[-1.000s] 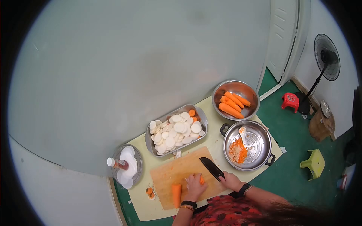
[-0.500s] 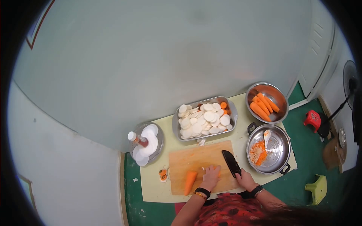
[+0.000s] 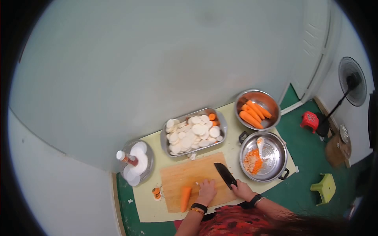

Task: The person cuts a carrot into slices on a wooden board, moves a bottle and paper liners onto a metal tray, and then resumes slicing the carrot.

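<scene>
A wooden cutting board [image 3: 173, 177] lies at the front of the table. Over its middle is my left hand [image 3: 206, 191], fingers spread, with a small pale bit by the fingertips. What lies under the palm is hidden. My right hand [image 3: 243, 190] is closed around the handle of a black knife [image 3: 225, 174], whose blade slants up and left over the board's right part. To the left of my left hand a thick carrot piece [image 3: 185, 198] rests on the board. Left of the board are small carrot ends [image 3: 156, 192].
Behind the board stands a metal tray [image 3: 162, 138] of white slices and some carrot. A bowl [image 3: 277, 107] of carrots and a pot [image 3: 284, 152] with chopped bits and a spoon are at the right. A bottle [image 3: 126, 158] stands among white discs at the left.
The view has shifted, so the table and everything on it appear further left. An orange piece seen by my left hand's fingers before no longer shows there. The knife stays in my right hand.
</scene>
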